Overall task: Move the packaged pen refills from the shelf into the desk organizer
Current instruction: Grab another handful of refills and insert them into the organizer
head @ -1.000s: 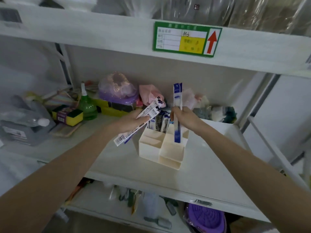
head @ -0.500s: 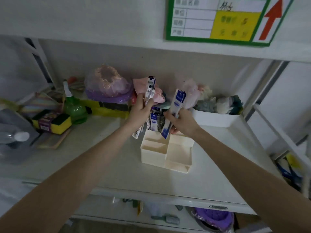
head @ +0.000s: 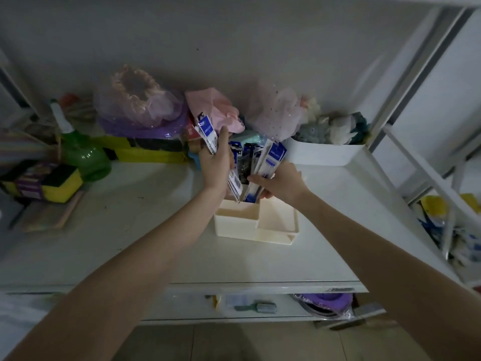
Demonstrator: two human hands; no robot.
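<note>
A cream desk organizer (head: pixel 235 225) with several compartments stands on the white shelf (head: pixel 145 230). My left hand (head: pixel 216 165) grips a bunch of packaged pen refills (head: pixel 208 135), their lower ends at the organizer's back compartment. My right hand (head: pixel 279 182) holds one blue-and-white refill pack (head: pixel 270 158), tilted, with its lower end inside that back compartment. More refill packs (head: pixel 246 160) stand upright in the organizer between my hands.
A green spray bottle (head: pixel 80 152), sponge packs (head: pixel 49 182) and yellow packs sit at the left. Bagged pink and purple items (head: pixel 140 110) line the back wall. A white bin (head: pixel 328 153) of soft items stands at the right. A lower shelf holds a brush and a purple item.
The camera has tilted down and moved closer. My left hand has turned its bunch upright and lowered it to the organizer. My right hand has lowered its pack into the back compartment.
</note>
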